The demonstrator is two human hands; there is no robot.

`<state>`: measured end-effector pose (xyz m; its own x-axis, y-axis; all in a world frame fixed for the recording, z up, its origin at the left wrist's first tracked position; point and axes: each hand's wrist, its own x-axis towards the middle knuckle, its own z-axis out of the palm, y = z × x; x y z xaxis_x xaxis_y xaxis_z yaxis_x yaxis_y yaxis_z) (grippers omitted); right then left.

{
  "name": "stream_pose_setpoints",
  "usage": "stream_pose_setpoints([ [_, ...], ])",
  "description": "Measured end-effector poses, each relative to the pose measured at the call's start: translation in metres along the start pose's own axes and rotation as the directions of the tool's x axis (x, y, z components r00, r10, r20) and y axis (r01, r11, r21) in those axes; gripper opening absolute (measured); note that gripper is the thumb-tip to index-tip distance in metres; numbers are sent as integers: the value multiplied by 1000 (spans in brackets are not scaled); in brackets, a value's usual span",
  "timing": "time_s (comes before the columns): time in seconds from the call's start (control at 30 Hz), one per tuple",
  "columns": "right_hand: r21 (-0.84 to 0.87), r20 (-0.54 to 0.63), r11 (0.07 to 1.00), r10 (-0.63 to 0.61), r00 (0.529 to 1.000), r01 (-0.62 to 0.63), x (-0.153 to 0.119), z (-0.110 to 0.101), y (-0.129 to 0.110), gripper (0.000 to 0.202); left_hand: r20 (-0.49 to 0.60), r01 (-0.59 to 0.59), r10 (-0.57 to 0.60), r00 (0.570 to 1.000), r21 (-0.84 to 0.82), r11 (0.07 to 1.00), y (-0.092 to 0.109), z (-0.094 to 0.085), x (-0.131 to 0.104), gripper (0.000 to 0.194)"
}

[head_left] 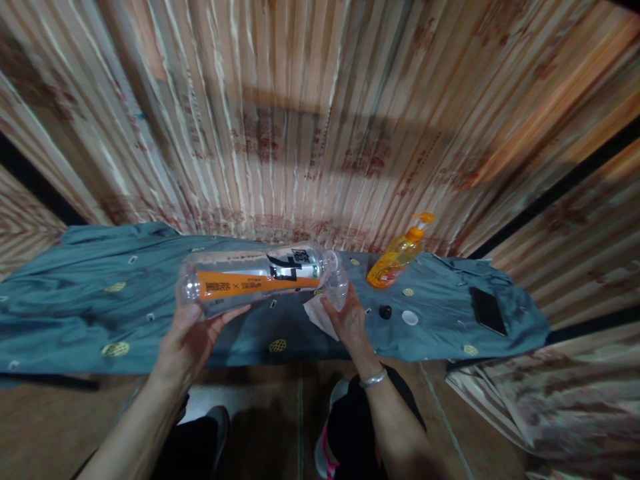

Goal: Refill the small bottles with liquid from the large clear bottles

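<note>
A large clear plastic bottle [250, 280] with an orange and black label lies sideways in the air above the cloth-covered surface. My left hand [187, 337] grips it from below near the base, at the left. At the right end, my right hand [350, 317] is closed on a small clear plastic cup-like piece [337, 287], which meets the bottle's mouth. Whether the two pieces are joined I cannot tell. A white sheet [319, 316], paper or tissue, shows just below the cup-like piece, partly hidden by my right hand.
An orange pump bottle [395, 260] stands to the right on the teal patterned cloth [140, 327]. Nearer me are a small black cap [385, 311] and a white round lid [410, 318]. A dark phone [487, 311] lies farther right. Pleated curtains [300, 133] hang behind.
</note>
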<state>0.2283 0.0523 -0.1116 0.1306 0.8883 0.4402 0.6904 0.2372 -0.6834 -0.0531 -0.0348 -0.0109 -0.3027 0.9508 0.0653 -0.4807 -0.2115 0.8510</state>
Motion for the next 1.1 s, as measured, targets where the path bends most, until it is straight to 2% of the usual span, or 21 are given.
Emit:
stream_pose_setpoints([
  [0.13,-13,2,1000,4,1000,-4,0,0,0,62,8,-5,4,1000,14,1000,0,0,0,74],
  [0.47,-4,-11,999,35,999,-35,0,-1,-2,65,-77,-2,10,997,105,994,8,20,-3,80],
  [0.7,-28,16,999,43,999,-42,0,-4,-7,67,-66,-18,24,997,95,995,8,21,-3,80],
  [0.93,-38,4,999,9,1000,-9,0,-1,0,69,-111,-25,32,993,63,998,11,30,-3,86],
  [1.1,-18,4,1000,14,1000,-14,0,0,1,67,-112,-34,40,993,54,998,10,29,-3,89],
])
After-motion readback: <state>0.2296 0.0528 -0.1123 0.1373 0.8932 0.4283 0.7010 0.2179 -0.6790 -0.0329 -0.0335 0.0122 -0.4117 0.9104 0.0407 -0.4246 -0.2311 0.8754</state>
